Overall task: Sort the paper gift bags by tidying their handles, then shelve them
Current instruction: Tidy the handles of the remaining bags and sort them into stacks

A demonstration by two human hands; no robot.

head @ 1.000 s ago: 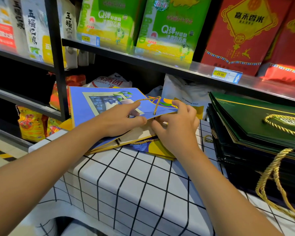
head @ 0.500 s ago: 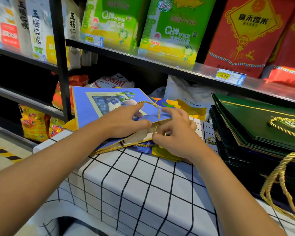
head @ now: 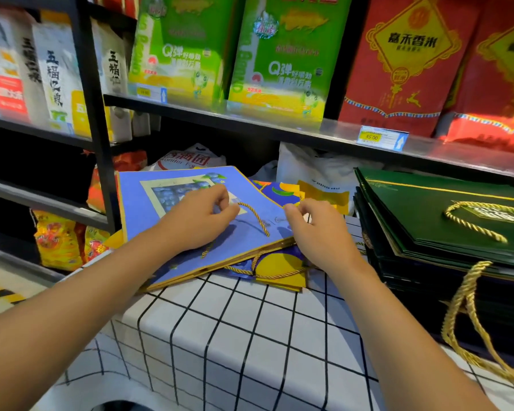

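While left hand (head: 201, 221) pinches twisted gold cord (head: 254, 216), flat blue bag (head: 190, 232) lies glossy.

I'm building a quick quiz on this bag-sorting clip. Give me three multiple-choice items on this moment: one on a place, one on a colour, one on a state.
1. Where does the stack of green bags lie?
A. Right of the blue bag
B. On the upper shelf
C. On the floor

2. What colour is the rope handle lying on the blue bag?
A. White
B. Gold
C. Black

3. What is the left hand doing?
A. Hanging idle off the table
B. Pressing flat on the green bags
C. Pinching the rope handle's end

Answers: 1 A, the green stack sits at the right of the checked tablecloth. 2 B, the twisted cord is gold. 3 C, thumb and fingers close on the cord's upper end, while the right hand rests curled at the bag's right edge.
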